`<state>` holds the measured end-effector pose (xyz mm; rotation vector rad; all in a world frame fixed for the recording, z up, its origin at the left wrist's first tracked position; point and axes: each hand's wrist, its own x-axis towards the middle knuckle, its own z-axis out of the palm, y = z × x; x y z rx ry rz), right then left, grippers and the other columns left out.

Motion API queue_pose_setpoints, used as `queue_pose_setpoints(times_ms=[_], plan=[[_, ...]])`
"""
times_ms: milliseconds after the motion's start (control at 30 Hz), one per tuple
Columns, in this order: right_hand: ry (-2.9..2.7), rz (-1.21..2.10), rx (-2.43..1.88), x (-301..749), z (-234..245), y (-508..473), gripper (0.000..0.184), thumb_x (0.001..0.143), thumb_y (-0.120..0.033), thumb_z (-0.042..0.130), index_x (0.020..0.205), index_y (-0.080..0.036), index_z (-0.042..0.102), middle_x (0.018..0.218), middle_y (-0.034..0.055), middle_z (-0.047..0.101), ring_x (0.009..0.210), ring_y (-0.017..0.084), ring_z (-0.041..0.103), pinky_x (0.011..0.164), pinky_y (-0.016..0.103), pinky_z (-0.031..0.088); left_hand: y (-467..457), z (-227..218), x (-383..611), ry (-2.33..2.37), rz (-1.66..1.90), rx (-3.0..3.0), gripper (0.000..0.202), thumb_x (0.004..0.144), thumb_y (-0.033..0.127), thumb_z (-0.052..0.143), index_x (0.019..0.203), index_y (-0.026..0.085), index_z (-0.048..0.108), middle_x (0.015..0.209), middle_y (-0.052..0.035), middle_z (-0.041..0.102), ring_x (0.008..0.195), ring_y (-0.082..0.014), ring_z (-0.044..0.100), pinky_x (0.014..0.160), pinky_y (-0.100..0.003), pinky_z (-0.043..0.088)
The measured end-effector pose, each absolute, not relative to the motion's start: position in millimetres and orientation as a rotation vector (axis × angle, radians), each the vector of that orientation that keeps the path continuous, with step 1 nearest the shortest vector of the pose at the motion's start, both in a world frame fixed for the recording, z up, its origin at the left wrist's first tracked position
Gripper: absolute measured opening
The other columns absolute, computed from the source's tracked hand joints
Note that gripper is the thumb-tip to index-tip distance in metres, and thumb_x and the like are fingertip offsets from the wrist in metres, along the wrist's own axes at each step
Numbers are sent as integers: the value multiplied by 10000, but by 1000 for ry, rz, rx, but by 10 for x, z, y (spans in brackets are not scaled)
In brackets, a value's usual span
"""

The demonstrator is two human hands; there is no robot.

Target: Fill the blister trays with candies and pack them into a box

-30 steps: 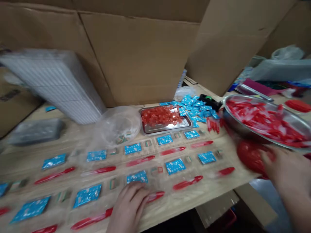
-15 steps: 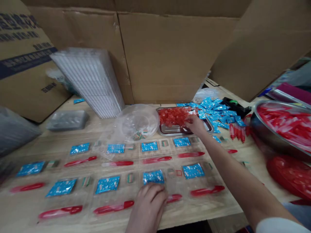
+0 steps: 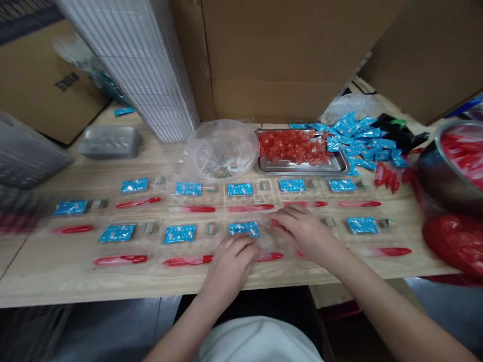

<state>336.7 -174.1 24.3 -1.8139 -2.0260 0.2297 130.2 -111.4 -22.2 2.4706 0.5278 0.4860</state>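
Note:
Two rows of clear blister trays [image 3: 181, 221] lie along the wooden table [image 3: 75, 281], each with a blue packet [image 3: 244, 229], a red pen-like piece [image 3: 186, 261] and a small striped block. My left hand [image 3: 230, 261] rests flat on the near tray just below that blue packet, fingers spread. My right hand [image 3: 304, 232] is beside it on the same row, fingers bent with the tips pinched together. A bit of red shows at those fingertips. A metal tray of small red pieces [image 3: 294, 147] stands behind.
A pile of blue packets [image 3: 362, 141] lies at the back right. A steel bowl of red pieces [image 3: 456, 161] and a red lid [image 3: 453, 241] are at the right edge. A clear bag [image 3: 222, 151], a grey tin [image 3: 109, 142], stacked clear trays [image 3: 139, 65] and cardboard boxes line the back.
My right hand has come back from the metal tray of red pieces to the near blister tray beside my left hand. The view has tilted down and closer.

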Motion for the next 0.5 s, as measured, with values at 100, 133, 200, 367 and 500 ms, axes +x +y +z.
queue_pose_setpoints(times_ms=[100, 133, 200, 367, 500], plan=[[-2039, 187, -1825, 3330, 216, -1690, 133, 852, -121, 527, 838, -165, 651, 794, 82, 675, 787, 225, 593, 735, 398, 500, -1121, -219, 1307, 547, 510, 2440, 164, 876, 161, 524, 954, 222, 655, 1076, -34, 665, 1065, -210, 569, 919, -394, 474], [-2025, 183, -1816, 3325, 207, -1692, 142, 856, -116, 516, 833, -171, 645, 799, 78, 674, 783, 218, 595, 742, 394, 498, -1121, -222, 1310, 551, 519, 2430, 163, 876, 161, 525, 952, 222, 656, 1074, -37, 665, 1065, -208, 569, 919, -394, 475], [-1991, 167, -1801, 3311, 184, -1712, 153, 860, -107, 502, 838, -174, 638, 799, 72, 675, 765, 208, 602, 739, 384, 496, -1118, -231, 1318, 549, 536, 2419, 162, 874, 159, 525, 949, 219, 656, 1070, -43, 666, 1062, -208, 573, 918, -395, 478], [-1977, 199, -1817, 3276, 102, -1758, 119, 854, -125, 527, 855, -173, 636, 799, 68, 676, 762, 205, 604, 715, 367, 491, -1101, -233, 1334, 547, 529, 2412, 141, 864, 158, 542, 918, 215, 659, 1040, -36, 679, 1020, -208, 592, 909, -394, 483], [-1926, 287, -1885, 3321, 63, -1779, 140, 859, -143, 529, 940, -183, 637, 862, 67, 684, 836, 220, 602, 777, 396, 483, -1094, -216, 1337, 560, 490, 2395, 124, 858, 160, 554, 898, 215, 657, 1035, -31, 681, 1006, -209, 595, 895, -385, 485]])
